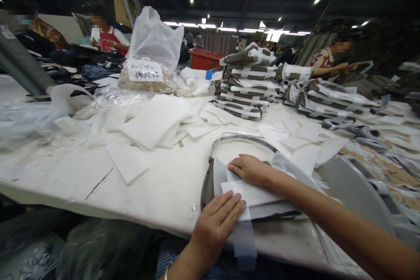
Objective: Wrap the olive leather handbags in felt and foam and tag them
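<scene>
A dark grey-brown bag (206, 183) lies flat near the table's front edge, its handle loop (243, 137) curving away from me. Grey-white lining sheet and a white foam-like sheet (259, 193) cover it. My left hand (216, 221) rests with stretched fingers on the sheet's near left corner, beside a translucent strip (244, 243) that hangs over the edge. Farther in, my right hand (251, 169) lies palm down on top of the sheets, its fingers extended to the left. Whatever is beneath the right palm is hidden.
Loose white sheets (157, 120) spread over the table (75, 175). Behind them stand a stack of wrapped bags (246, 83) and a labelled plastic sack (147, 70). More bundles (334, 98) and a grey plastic stool-like piece (354, 188) occupy the right. Several people work beyond.
</scene>
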Demonstrator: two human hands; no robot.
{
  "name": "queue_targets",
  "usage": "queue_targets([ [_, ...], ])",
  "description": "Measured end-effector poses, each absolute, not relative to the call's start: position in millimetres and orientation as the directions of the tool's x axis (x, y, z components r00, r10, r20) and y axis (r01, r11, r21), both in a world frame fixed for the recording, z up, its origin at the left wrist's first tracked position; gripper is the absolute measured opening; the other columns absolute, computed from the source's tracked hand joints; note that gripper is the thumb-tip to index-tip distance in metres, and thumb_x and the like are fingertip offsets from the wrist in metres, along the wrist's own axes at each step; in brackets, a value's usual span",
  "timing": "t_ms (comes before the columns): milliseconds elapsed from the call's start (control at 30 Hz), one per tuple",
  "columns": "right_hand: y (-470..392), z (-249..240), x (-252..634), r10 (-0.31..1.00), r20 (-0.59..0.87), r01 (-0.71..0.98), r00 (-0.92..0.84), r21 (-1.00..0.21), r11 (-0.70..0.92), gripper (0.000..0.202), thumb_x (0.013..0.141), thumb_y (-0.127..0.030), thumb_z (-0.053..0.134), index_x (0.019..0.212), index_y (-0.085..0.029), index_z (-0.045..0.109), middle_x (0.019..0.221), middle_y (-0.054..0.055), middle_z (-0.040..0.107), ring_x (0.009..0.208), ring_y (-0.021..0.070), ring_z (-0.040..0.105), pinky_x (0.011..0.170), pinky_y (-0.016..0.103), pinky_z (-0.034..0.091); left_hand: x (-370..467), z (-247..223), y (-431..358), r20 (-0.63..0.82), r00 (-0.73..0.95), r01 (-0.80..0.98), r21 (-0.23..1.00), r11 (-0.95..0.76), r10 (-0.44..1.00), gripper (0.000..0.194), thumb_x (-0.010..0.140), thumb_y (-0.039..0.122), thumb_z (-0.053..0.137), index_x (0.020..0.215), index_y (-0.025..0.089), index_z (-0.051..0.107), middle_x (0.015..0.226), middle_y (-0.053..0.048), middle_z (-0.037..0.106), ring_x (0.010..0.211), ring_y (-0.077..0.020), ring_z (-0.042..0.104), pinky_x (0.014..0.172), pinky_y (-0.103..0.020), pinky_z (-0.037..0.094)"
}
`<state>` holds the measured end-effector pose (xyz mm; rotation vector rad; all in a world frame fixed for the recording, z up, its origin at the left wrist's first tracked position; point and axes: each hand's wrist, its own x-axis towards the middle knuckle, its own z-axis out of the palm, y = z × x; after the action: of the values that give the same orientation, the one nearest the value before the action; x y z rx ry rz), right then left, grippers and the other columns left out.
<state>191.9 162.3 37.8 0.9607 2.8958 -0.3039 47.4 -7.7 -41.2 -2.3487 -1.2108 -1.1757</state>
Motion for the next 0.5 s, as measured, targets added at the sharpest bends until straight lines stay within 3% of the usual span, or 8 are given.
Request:
queue_targets([
  [167,154,39,177,0.615,-0.128,0.628,-0.778,-0.173,0.759,0.043,0.101,-0.033,0.039,0.088,-0.014,0.076,0.092,0.015,0.077,0.091,0.0276,0.070,0.084,0.034,0.046,48,-43,-7,0.751,0.323,0.766,0.151,-0.625,0.576,0.040,0.102,0.009,0.036,0.137,0.013,0.054,0.135,-0.007,0.063,0.130,-0.0210,0.054,0.103,-0.038,0.054],
  [333,161,45,201,0.595,-0.040,0.575,-0.802,-0.320,0.753,0.041,0.104,-0.036,0.034,0.117,-0.023,0.071,0.115,0.007,0.074,0.105,0.0221,0.067,0.092,0.030,0.045,49,-42,-9,0.738,0.328,0.768,0.155,-0.622,0.589,0.039,0.102,0.011,0.037,0.138,0.014,0.053,0.137,-0.007,0.062,0.131,-0.0212,0.053,0.105,-0.039,0.053],
  [500,169,44,220,0.586,-0.042,0.560,-0.809,-0.359,0.747,0.035,0.100,-0.033,0.043,0.106,-0.021,0.075,0.100,0.007,0.077,0.093,0.0219,0.068,0.087,0.030,0.047,48,-41,-9,0.735,0.335,0.757,0.162,-0.633,0.590,0.039,0.102,0.011,0.038,0.139,0.014,0.052,0.136,-0.007,0.062,0.132,-0.0206,0.052,0.106,-0.039,0.052],
])
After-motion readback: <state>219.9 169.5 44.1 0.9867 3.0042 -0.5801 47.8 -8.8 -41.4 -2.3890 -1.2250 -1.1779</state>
